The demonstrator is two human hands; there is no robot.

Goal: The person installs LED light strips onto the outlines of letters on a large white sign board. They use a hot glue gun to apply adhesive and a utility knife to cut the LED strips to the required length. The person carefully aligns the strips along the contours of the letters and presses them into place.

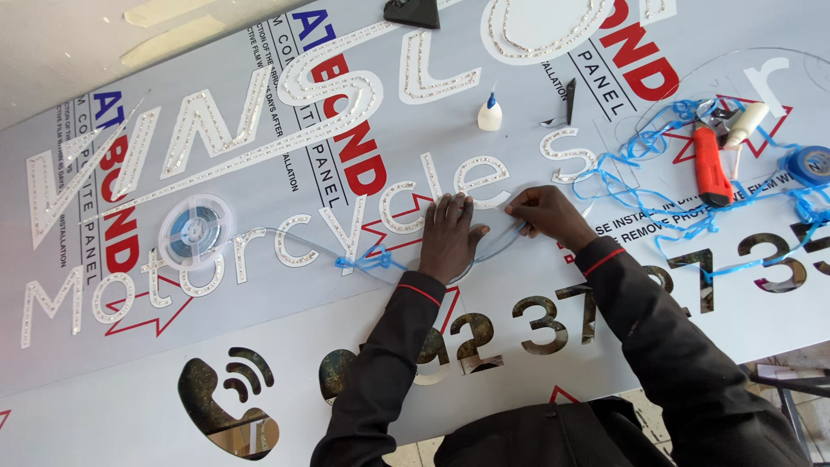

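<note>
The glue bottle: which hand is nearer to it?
Right. The right hand lies below the glue bottle, slightly right; the left hand is lower and further left.

1. I count two hands at work, the left hand (450, 238) and the right hand (543, 216), both on one sign panel (519, 285).
2. I see one clear reel (195, 230) with a blue hub.
3. One small white glue bottle (490, 112) with a blue tip.
4. One orange-handled cutter (711, 164).
5. One roll of blue tape (813, 163) at the right edge.
6. One phone-handset cutout (226, 406) in the panel.
7. One dark wedge-shaped thing (413, 12) at the top edge; I cannot tell what it is.
</note>
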